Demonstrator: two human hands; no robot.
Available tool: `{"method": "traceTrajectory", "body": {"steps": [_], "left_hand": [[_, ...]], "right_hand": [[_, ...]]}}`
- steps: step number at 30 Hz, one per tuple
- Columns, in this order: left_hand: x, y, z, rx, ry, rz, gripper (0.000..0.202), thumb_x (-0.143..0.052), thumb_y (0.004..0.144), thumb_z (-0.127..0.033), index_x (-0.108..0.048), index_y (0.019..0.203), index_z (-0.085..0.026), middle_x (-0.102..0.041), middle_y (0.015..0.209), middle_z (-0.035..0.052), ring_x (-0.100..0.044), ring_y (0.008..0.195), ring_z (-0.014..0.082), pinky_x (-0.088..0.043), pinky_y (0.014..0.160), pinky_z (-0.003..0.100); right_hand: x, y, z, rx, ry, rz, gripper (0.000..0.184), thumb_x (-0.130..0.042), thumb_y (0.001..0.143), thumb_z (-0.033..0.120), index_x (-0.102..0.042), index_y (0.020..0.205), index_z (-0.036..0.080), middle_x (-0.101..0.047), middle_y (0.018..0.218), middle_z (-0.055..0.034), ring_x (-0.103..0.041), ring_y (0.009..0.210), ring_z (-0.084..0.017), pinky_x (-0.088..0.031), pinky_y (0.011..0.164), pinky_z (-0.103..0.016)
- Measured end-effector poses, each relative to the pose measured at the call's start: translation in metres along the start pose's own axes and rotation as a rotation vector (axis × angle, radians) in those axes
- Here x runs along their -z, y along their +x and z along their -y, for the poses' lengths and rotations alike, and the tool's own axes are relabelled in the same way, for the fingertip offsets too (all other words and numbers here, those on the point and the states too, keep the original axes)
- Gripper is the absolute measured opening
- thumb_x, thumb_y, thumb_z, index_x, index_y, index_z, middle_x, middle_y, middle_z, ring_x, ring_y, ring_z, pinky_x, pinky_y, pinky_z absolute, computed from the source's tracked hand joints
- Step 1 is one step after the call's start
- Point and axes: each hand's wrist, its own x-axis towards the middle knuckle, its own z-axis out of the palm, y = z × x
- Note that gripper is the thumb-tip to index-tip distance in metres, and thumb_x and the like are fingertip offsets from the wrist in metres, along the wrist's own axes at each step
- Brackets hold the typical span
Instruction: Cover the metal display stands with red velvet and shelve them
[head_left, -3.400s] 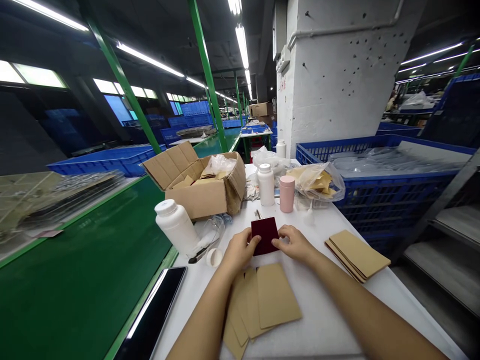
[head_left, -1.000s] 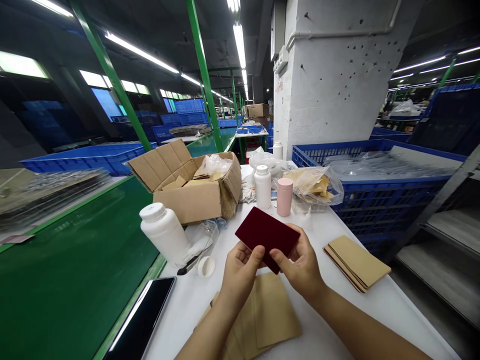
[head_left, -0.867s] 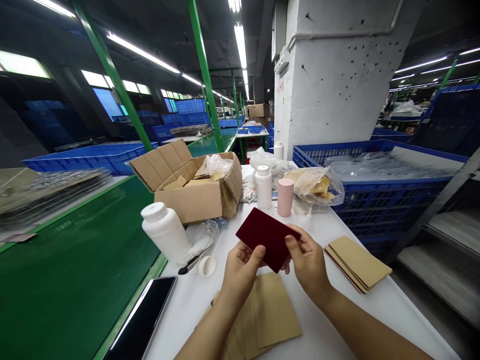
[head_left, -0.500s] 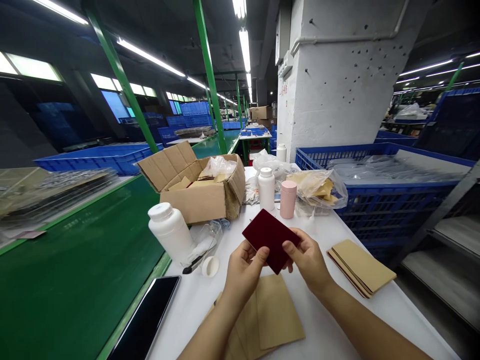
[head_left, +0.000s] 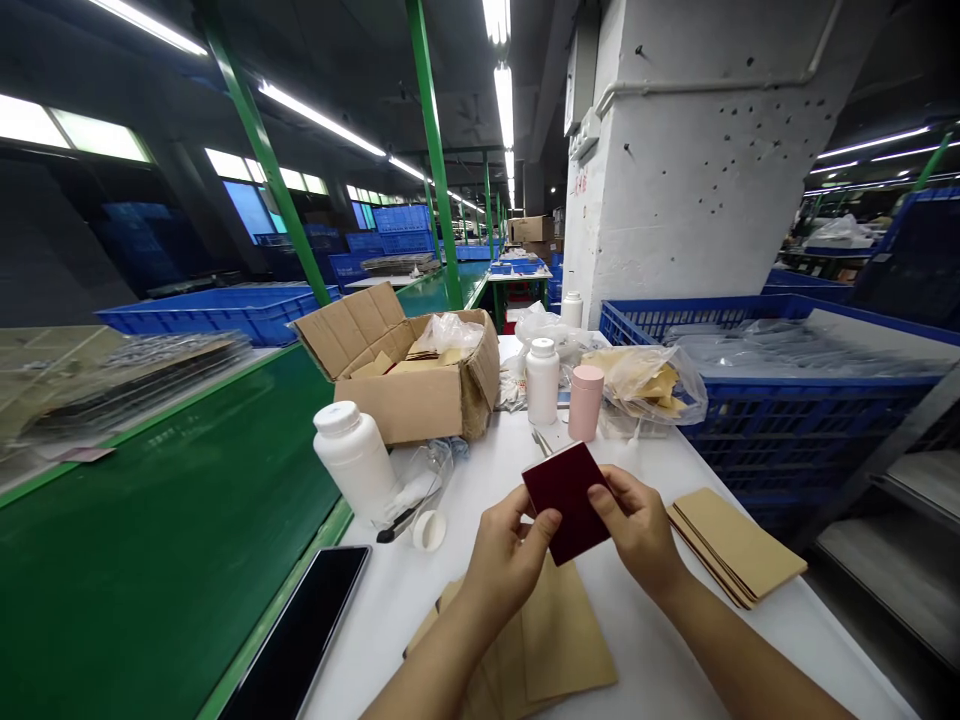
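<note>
A dark red, flat rectangular card or booklet [head_left: 568, 505] is held up over the white table between both hands; whether it opens I cannot tell. My left hand [head_left: 510, 550] grips its lower left edge, thumb on the front. On its right edge, my right hand [head_left: 634, 520] is closed with the thumb pressed to the face. Beneath the hands lie several tan paper sheets [head_left: 566, 640], spread and overlapping, partly covered by my left forearm. A neat stack of similar tan pieces [head_left: 739, 545] rests to the right, with dark red edges showing below.
An open cardboard box [head_left: 405, 400], white bottles [head_left: 356, 465], a pink jar [head_left: 585, 402] and a plastic bag [head_left: 649, 385] stand toward the back. A phone [head_left: 300, 635] lies front left beside the green conveyor [head_left: 172, 540]. A blue crate [head_left: 795, 400] is at right.
The dark red piece has turned in my hands and now stands more upright. Its view has shifted slightly, with the whole scene moved a little to the right. Both hands keep their hold.
</note>
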Motion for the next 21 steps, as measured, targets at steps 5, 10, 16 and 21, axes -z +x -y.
{"method": "traceTrajectory", "body": {"steps": [5, 10, 16, 21], "left_hand": [[0.002, -0.003, -0.005, -0.03, 0.078, -0.018, 0.032, -0.041, 0.095, -0.039, -0.062, 0.106, -0.018, -0.064, 0.087, 0.0056, -0.058, 0.078, 0.0193, -0.045, 0.067, 0.027], [0.006, -0.005, -0.006, -0.061, 0.103, -0.111, 0.027, -0.043, 0.094, -0.038, -0.057, 0.106, -0.018, -0.064, 0.094, 0.0064, -0.059, 0.081, 0.0186, -0.045, 0.066, 0.025], [0.011, -0.005, -0.001, 0.002, 0.123, -0.232, 0.027, -0.054, 0.088, -0.045, -0.055, 0.091, -0.018, -0.054, 0.066, -0.0022, -0.048, 0.054, 0.0109, -0.036, 0.05, 0.021], [0.011, -0.008, -0.005, -0.078, 0.123, -0.257, 0.03, -0.042, 0.094, -0.042, -0.056, 0.087, -0.017, -0.053, 0.065, -0.0019, -0.046, 0.055, 0.0103, -0.034, 0.051, 0.021]], "right_hand": [[-0.01, -0.011, 0.002, 0.06, -0.099, -0.029, 0.031, -0.054, 0.088, 0.048, -0.06, 0.081, 0.018, -0.063, 0.068, -0.0019, -0.057, 0.06, -0.015, -0.045, 0.054, -0.024], [-0.018, -0.022, -0.006, 0.088, -0.128, -0.037, 0.028, -0.052, 0.089, 0.044, -0.06, 0.085, 0.018, -0.066, 0.075, -0.0036, -0.06, 0.063, -0.016, -0.047, 0.055, -0.023], [-0.027, -0.03, -0.011, 0.159, -0.185, 0.006, 0.025, -0.051, 0.09, 0.04, -0.062, 0.089, 0.017, -0.066, 0.073, -0.002, -0.06, 0.061, -0.014, -0.047, 0.053, -0.021], [-0.028, -0.033, -0.009, 0.24, -0.239, -0.014, 0.021, -0.051, 0.091, 0.036, -0.061, 0.089, 0.018, -0.064, 0.069, 0.0001, -0.059, 0.058, -0.013, -0.046, 0.052, -0.02]]}}
